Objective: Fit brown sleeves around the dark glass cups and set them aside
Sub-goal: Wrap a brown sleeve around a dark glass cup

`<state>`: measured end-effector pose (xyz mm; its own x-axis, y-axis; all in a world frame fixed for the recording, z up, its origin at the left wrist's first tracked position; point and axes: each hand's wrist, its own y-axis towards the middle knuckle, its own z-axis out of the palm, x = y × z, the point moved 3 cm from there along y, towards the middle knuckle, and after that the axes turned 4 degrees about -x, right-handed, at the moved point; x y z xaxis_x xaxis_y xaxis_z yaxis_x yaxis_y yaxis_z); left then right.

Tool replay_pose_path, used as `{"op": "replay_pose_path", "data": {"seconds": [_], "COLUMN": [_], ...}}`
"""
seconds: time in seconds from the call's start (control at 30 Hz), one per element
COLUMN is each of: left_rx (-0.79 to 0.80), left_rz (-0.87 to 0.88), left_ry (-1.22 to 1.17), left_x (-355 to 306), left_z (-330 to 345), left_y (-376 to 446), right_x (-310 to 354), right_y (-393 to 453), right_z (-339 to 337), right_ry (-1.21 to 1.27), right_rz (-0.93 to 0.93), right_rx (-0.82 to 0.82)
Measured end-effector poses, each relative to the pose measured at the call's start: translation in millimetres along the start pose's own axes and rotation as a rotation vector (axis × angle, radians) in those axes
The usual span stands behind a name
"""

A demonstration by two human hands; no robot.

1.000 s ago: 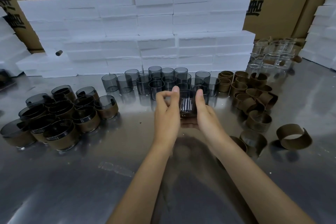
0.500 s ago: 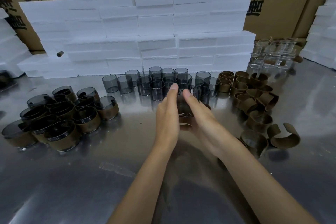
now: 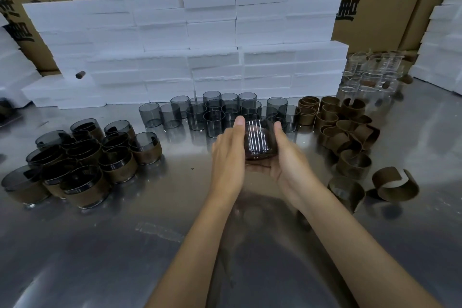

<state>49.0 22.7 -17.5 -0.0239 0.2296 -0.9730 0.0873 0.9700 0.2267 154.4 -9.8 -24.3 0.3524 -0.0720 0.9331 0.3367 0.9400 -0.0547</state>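
Note:
A dark glass cup (image 3: pixel 258 139) lies between my two hands above the metal table, with a brown sleeve around it that I can barely make out. My left hand (image 3: pixel 228 157) presses its left side with straight fingers. My right hand (image 3: pixel 287 157) cups it from below and the right, thumb up along its side. Behind my hands stand several bare dark cups (image 3: pixel 215 112). Loose brown sleeves (image 3: pixel 342 130) lie heaped at the right. Sleeved cups (image 3: pixel 82 165) are grouped at the left.
The steel table (image 3: pixel 100 245) is shiny. A wall of white foam blocks (image 3: pixel 190 47) runs along the back, with cardboard boxes (image 3: pixel 390 2) behind it. Clear glass cups (image 3: pixel 370 72) stand at the back right. Two open sleeves (image 3: pixel 395 185) lie at the right front.
My hands drew the cup slightly nearer and turned it on its side. The right hand shifted from gripping its side to cupping it underneath; the left fingers straightened.

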Motion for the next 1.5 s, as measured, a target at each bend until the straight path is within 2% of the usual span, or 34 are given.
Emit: {"op": "replay_pose_path", "data": {"seconds": [0.17,0.27,0.5,0.7,0.83,1.23,1.33,1.5], "left_rx": [-0.11,-0.113,0.04,0.244,0.3,0.125,0.026,-0.07], "left_rz": [-0.036,-0.04,-0.061,-0.03,0.022,0.084,0.028,-0.016], "left_ry": [-0.091,-0.178,-0.325,-0.316,-0.263,-0.277,-0.36,-0.317], "left_x": [4,3,-1,-4,-6,-1,-1,2], "left_z": [-11,-13,-12,-6,-3,0,-4,-10], "left_y": [8,10,8,5,2,4,4,8], "right_x": [-1,0,-3,4,7,5,0,-4], "right_y": [1,1,-2,1,0,-1,-1,-2], "right_z": [-6,-5,1,-4,-7,-8,-6,-3], "right_ry": [-0.015,0.021,0.141,0.352,0.419,0.377,0.345,0.306], "right_rz": [-0.073,-0.051,0.114,0.149,0.187,0.15,0.157,0.181], "right_rx": [-0.053,-0.021,0.102,0.039,0.023,0.038,0.062,0.035]}}
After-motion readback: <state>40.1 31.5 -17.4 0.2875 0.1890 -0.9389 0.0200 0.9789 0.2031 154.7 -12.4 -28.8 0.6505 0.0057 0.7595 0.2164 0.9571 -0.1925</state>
